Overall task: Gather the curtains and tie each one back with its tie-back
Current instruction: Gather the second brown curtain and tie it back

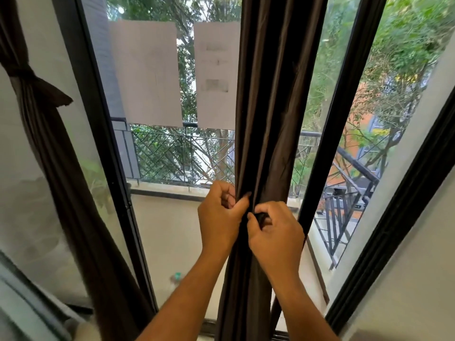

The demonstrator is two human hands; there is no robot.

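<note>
We grip the gathered brown curtain [266, 99] with our left hand [220, 217]. Our right hand [275, 236] pinches the dark tie-back [259, 216] against it. A second curtain [46, 134] hangs tied at left.

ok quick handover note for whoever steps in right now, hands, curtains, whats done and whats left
Left hand: grips the gathered middle curtain at its left edge.
Right hand: pinches a dark strip, apparently the tie-back, against the front of that curtain.
Left curtain: already bunched and tied, hanging by the window frame.
Done: left curtain tied; middle curtain gathered.
Left: finish wrapping and fastening the middle tie-back; no knot shows yet.
</note>
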